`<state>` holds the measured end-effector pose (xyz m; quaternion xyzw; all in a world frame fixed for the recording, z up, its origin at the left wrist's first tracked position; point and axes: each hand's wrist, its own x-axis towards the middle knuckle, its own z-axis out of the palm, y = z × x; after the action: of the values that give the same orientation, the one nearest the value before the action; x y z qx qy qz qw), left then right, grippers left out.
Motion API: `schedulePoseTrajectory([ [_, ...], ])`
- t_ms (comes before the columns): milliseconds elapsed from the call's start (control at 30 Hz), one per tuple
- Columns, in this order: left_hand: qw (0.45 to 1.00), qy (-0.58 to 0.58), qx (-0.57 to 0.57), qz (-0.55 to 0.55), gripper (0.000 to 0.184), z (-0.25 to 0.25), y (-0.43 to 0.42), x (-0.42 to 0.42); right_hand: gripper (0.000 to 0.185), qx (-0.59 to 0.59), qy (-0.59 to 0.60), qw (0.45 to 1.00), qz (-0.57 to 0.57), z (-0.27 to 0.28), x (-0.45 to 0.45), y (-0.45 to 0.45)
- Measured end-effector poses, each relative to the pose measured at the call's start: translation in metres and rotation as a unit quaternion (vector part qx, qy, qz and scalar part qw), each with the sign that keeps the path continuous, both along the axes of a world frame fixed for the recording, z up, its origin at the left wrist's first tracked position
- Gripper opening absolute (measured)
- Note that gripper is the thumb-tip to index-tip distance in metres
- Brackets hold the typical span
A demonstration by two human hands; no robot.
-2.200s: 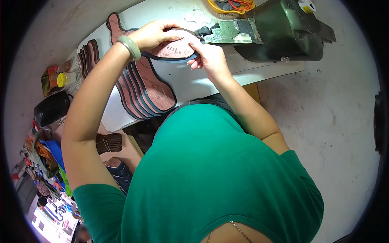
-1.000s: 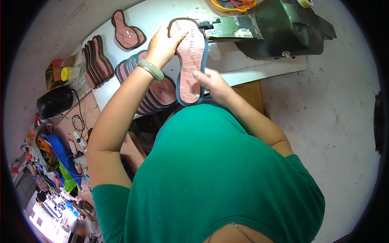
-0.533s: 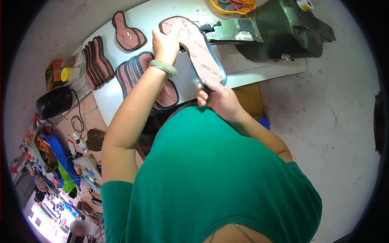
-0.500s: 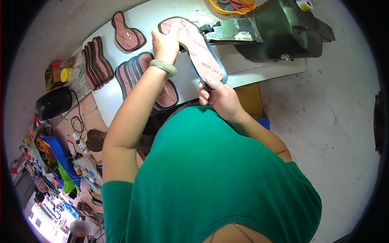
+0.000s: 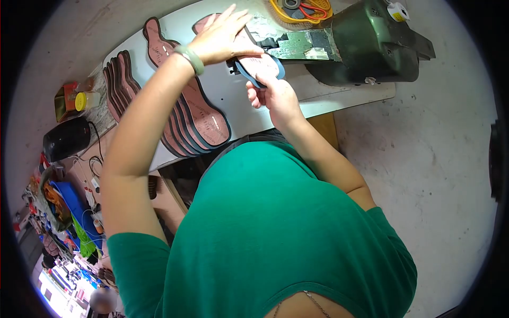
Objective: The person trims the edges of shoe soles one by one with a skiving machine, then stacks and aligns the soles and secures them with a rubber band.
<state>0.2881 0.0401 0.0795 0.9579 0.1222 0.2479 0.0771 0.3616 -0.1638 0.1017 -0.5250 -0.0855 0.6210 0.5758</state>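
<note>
A pink shoe insole with a dark blue edge (image 5: 260, 66) lies at the head of a green machine that looks like a sewing machine (image 5: 307, 42). My right hand (image 5: 278, 98) pinches the near end of the insole, thumb on top. Across its middle reaches my left hand (image 5: 222, 40), fingers stretched and spread, thumb pointing toward the machine, hiding much of the insole. Below my left wrist, a fanned row of pink insoles (image 5: 209, 122) rests on the white table (image 5: 244, 114).
Further left are a stack of dark-edged insoles (image 5: 119, 79) and insoles (image 5: 156, 40) partly behind my left wrist. A yellow basket (image 5: 302, 21) with red-handled scissors sits behind the machine. A yellow-lidded jar (image 5: 85, 100) and a black device (image 5: 66, 139) stand left of the table.
My left hand has let go of the insole's far end and spread out over it. The insole and my right hand have moved away from me, toward the machine head.
</note>
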Motion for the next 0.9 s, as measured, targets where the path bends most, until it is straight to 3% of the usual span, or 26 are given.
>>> schedulePoseTrajectory([
  [33,1.0,0.0,0.0,0.001,0.059,0.013,0.004,0.001,0.032,0.008,-0.001,1.0,0.0,-0.002,0.0,0.004],
  [133,0.95,0.258,-0.072,-0.16,0.04,0.052,0.018,0.01,0.033,0.022,-0.002,1.0,0.002,-0.009,0.0,0.015],
  [267,0.926,0.33,-0.097,-0.153,0.032,0.058,0.027,0.019,0.034,0.036,-0.012,0.999,0.012,-0.016,0.004,0.024],
  [433,0.935,0.325,-0.077,-0.115,0.033,0.049,0.032,0.01,0.034,0.037,-0.024,0.998,0.043,-0.018,0.01,0.029],
  [667,0.921,0.325,-0.205,-0.066,0.035,0.053,0.013,-0.01,0.034,0.026,-0.085,0.994,0.063,-0.019,0.022,0.027],
  [900,0.928,0.264,-0.258,-0.047,0.04,0.05,-0.01,-0.026,0.035,0.031,-0.124,0.987,0.092,-0.017,0.039,0.027],
])
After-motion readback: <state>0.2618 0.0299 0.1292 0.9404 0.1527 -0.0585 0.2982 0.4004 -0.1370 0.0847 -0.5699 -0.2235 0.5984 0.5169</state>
